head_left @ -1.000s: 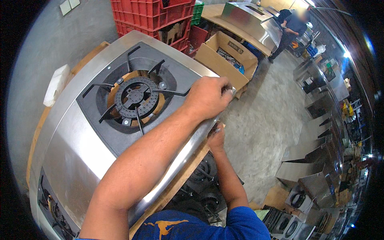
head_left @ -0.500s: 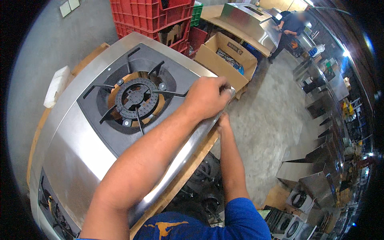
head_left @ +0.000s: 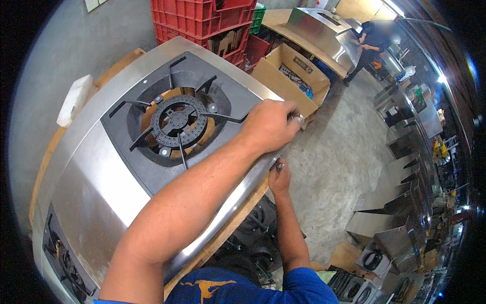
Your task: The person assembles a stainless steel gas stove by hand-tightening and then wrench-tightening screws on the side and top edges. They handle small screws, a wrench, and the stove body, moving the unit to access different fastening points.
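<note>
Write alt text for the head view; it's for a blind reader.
A person's left hand presses on the rim of a steel gas stove while the right hand reaches under its edge. Cardboard box and red crates stand behind.

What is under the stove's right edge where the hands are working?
The right hand reaches up beneath the stove rim, pinching a small metal part. The left hand presses on top. A wooden board and dark parts lie below; the rim's underside is hidden.

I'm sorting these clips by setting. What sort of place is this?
Most likely a workshop that assembles gas stoves: a stainless steel stove body with a black cast-iron burner lies on a wooden bench, similar steel stove housings line the concrete floor, and red plastic crates stand stacked behind.
</note>
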`<state>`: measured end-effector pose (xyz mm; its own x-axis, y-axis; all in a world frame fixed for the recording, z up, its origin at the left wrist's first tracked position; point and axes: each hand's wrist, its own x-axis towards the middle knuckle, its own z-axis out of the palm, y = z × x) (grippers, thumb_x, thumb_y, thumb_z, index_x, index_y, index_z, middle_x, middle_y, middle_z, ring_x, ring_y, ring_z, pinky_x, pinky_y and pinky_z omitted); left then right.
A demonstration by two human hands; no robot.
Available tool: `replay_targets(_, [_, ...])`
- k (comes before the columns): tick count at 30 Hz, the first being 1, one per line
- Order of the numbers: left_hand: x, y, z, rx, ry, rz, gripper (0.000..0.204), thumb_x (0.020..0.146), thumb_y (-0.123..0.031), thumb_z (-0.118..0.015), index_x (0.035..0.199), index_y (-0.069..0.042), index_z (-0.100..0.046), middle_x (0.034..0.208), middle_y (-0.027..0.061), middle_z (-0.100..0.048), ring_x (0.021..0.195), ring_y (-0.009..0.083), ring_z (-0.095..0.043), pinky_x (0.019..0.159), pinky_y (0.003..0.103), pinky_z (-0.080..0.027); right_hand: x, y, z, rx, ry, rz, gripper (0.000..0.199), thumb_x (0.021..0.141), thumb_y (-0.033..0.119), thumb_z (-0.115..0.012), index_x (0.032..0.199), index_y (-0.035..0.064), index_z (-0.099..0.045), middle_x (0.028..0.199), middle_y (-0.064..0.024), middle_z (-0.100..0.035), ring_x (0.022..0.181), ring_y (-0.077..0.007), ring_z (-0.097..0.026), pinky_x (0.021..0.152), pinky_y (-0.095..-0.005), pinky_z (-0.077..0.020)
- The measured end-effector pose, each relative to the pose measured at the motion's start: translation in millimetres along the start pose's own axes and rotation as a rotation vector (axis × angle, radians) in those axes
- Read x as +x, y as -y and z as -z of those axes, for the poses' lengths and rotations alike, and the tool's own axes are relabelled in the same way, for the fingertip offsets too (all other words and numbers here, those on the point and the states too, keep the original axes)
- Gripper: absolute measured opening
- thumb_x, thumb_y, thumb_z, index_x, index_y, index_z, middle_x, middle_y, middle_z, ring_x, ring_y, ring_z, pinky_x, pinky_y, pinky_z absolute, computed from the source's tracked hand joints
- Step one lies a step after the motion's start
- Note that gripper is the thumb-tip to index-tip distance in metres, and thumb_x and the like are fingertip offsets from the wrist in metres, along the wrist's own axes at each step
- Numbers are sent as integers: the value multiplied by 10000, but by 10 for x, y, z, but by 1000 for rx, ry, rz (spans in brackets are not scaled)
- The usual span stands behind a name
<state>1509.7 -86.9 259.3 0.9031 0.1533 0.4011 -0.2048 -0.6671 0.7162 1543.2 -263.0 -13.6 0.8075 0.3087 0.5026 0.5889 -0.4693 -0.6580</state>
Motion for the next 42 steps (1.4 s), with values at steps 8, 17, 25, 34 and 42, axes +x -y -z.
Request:
replay_targets(8, [-17, -17, 17, 18, 11, 14, 253, 811, -234, -638, 933, -28, -719, 840, 213, -698, 817, 402, -676, 790, 470, -540, -127, 128, -15, -95, 221, 149, 351, 798, 26, -569, 1148, 35, -587, 1157, -228, -602, 1017, -429, -616, 819, -493, -537])
replay_targets(17, [-16, 6, 0, -2, -32, -22, 253, 817, -244, -655, 924, -19, -703, 798, 247, -669, 777, 419, -662, 737, 485, -528, -168, 28, -1, -168, 389, 157, 399, 810, 77, -589, 1205, 27, -595, 1216, -256, -565, 1031, -456, -599, 844, -487, -528])
replay_targets(25, [-14, 5, 1, -4, -18, -8, 243, 819, -235, -647, 925, -24, -705, 800, 244, -670, 783, 421, -662, 743, 490, -527, -193, 30, -10, -126, 378, 164, 408, 843, 63, -548, 1248, 12, -565, 1211, -262, -572, 1066, -461, -578, 904, -478, -500])
replay_targets(34, [-14, 29, -14, 1, -22, -14, 255, 815, -236, -645, 934, -19, -708, 825, 247, -675, 799, 420, -665, 758, 486, -531, 554, -41, 98, 110, 138, -417, 182, 888, 23, -516, 1054, -9, -583, 954, -188, -675, 756, -356, -649, 669, -469, -536])
replay_targets(42, [-17, -2, 8, -36, 1, 27, 264, 816, -246, -656, 939, -18, -707, 852, 248, -681, 818, 415, -669, 770, 477, -535, 859, -778, -361, 1022, 168, -1121, 207, 911, 62, -583, 1103, -13, -575, 847, -117, -647, 731, -244, -644, 623, -378, -538])
